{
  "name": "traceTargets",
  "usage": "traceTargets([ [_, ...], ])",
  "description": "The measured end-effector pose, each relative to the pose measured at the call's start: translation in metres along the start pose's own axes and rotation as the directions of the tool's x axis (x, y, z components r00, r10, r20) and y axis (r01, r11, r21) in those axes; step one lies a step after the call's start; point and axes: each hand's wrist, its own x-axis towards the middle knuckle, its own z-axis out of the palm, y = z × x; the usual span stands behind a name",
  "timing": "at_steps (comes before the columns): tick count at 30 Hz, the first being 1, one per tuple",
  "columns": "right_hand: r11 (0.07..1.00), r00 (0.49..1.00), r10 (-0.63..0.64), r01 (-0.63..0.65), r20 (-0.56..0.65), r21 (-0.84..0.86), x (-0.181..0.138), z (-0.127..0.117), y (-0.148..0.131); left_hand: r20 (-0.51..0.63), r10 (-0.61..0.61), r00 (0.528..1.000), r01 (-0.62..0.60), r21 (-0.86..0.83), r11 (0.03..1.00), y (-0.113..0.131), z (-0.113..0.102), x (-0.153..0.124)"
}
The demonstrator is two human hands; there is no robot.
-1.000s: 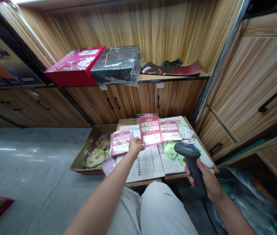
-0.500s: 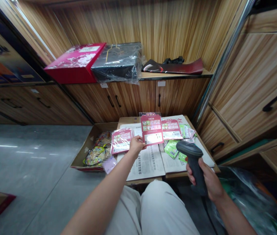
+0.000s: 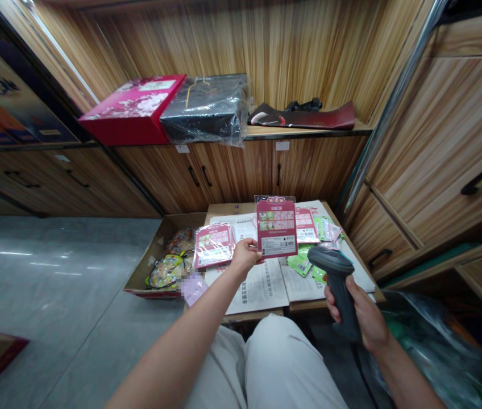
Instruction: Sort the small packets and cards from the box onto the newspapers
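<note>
My left hand pinches the lower left corner of a red packet in a clear sleeve, held up above the newspaper. A white label with a barcode shows low on the packet. My right hand is wrapped round the grip of a dark barcode scanner, its head turned toward the packet. Similar red packets lie to the left of my left hand. Another red packet rests behind the held one, partly covered by it. Small green sachets lie between packet and scanner.
An open carton of mixed wrapped goods stands at left, a lilac packet by its corner. On the shelf behind are a pink box and a plastic-wrapped dark box. Clear plastic bags lie at lower right.
My left hand has moved the red packet to the right, closer to the scanner, and its label now faces me without glare. The right hand with the scanner has stayed almost still.
</note>
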Motion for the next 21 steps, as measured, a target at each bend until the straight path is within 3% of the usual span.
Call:
traceTargets([
  [7, 0.999, 0.999, -0.017, 0.016, -0.038, -0.037, -0.002, -0.007, 0.002, -0.069, 0.001, 0.998, -0.005, -0.049, 0.999, -0.002, -0.008, 0.006],
  [12, 0.998, 0.998, -0.028, 0.024, -0.057, -0.059, -0.007, -0.009, 0.001, -0.225, -0.01, 0.974, -0.013, -0.1, 0.995, 0.0, -0.043, 0.024],
  [17, 0.997, 0.998, -0.006, 0.001, -0.064, -0.071, -0.01, -0.009, -0.001, -0.487, -0.095, 0.868, 0.059, -0.089, 0.994, -0.007, -0.102, 0.037],
  [21, 0.997, 0.997, 0.022, -0.026, -0.072, -0.068, -0.01, -0.01, 0.001, -0.61, -0.179, 0.772, 0.236, 0.015, 0.972, -0.023, -0.143, 0.043],
])
